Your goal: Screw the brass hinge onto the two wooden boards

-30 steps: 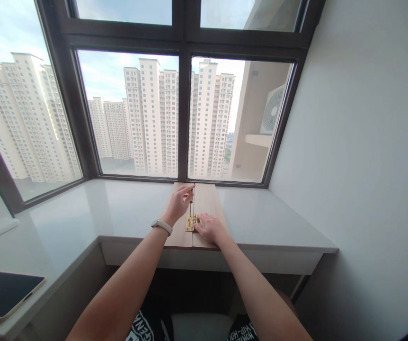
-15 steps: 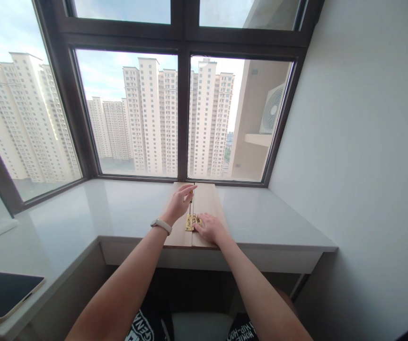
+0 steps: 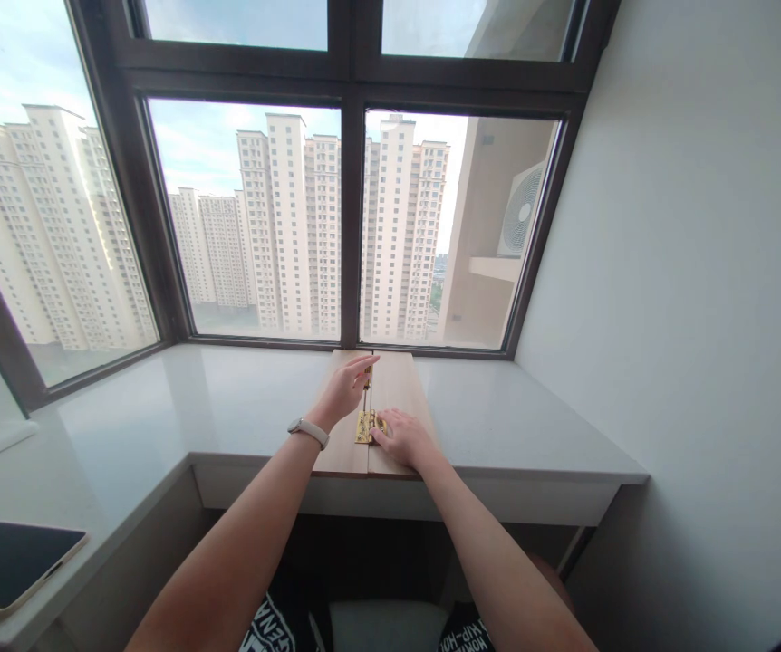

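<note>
Two pale wooden boards lie side by side on the white ledge, the left board (image 3: 340,444) and the right board (image 3: 397,376), with a narrow seam between them. Across the seam near the front lies a gold patterned hinge (image 3: 364,426), opened flat. My right hand (image 3: 404,436) rests on its right half, fingers outstretched and thumb at its edge. Farther back, a second gold hinge (image 3: 368,373) shows partly beneath my left hand (image 3: 348,385). That hand reaches over it with fingers extended, partly hiding it. A light-banded watch (image 3: 309,433) circles my left wrist.
A dark-screened tablet (image 3: 14,563) lies on the ledge (image 3: 241,398) at the lower left. The boards' far ends reach the brown window frame (image 3: 353,217). A white wall (image 3: 689,272) closes the right side. The ledge's front edge runs beneath my forearms.
Both hands keep nearly the same places on the hinges. The whole view has shifted very slightly.
</note>
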Motion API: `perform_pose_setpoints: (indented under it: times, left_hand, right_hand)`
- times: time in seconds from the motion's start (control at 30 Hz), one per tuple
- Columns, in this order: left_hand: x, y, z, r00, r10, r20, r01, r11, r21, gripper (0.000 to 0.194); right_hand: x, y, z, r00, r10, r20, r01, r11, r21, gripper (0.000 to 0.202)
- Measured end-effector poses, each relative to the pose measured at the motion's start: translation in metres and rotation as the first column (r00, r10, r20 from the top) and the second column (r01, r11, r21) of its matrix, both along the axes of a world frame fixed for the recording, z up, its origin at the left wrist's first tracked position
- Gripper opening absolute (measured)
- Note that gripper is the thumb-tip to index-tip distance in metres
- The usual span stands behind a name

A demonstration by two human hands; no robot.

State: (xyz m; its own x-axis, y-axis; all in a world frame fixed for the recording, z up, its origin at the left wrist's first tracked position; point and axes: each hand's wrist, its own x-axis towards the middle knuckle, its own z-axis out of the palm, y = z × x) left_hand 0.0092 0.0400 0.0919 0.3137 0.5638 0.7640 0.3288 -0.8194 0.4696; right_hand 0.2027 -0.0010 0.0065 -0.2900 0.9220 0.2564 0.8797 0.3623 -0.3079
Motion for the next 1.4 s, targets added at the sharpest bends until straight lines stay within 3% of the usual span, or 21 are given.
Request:
perform_pose_setpoints:
  times: [0.3, 0.5, 0.73, 1.03, 1.23, 1.3, 1.4]
  left_hand:
    - [-0.001, 0.001, -0.003, 0.995, 0.083, 0.050, -0.083, 0.997, -0.001, 0.035]
    - [-0.003, 0.003, -0.002, 0.999, -0.030, 0.010, 0.031, 0.998, -0.060, 0.045]
    - [-0.003, 0.002, -0.002, 0.995, 0.095, 0.035, -0.094, 0.995, -0.010, 0.035]
    - [-0.004, 0.005, 0.000, 0.999, -0.005, 0.036, 0.007, 0.998, -0.064, 0.043]
    - [-0.005, -0.002, 0.003, 0.994, 0.110, 0.001, -0.110, 0.994, 0.029, 0.035]
    - [-0.006, -0.005, 0.004, 0.993, 0.112, -0.019, -0.112, 0.993, 0.044, 0.030]
    - [-0.007, -0.005, 0.006, 0.997, 0.055, -0.061, -0.055, 0.998, 0.015, 0.038]
  right_hand:
    - [0.000, 0.001, -0.002, 1.000, -0.005, 0.008, 0.005, 1.000, -0.001, 0.063]
    - [0.000, 0.002, -0.002, 1.000, -0.011, 0.011, 0.011, 1.000, -0.004, 0.065]
    - [-0.002, -0.002, 0.003, 1.000, -0.016, 0.008, 0.017, 1.000, -0.021, 0.063]
    - [-0.001, -0.002, 0.001, 1.000, -0.014, 0.002, 0.014, 1.000, -0.002, 0.061]
    - [0.000, -0.002, 0.001, 1.000, -0.013, 0.000, 0.013, 1.000, -0.011, 0.060]
    - [0.000, -0.002, 0.001, 1.000, -0.017, 0.000, 0.017, 1.000, -0.018, 0.060]
    - [0.000, -0.002, 0.001, 1.000, -0.011, 0.000, 0.011, 1.000, -0.013, 0.061]
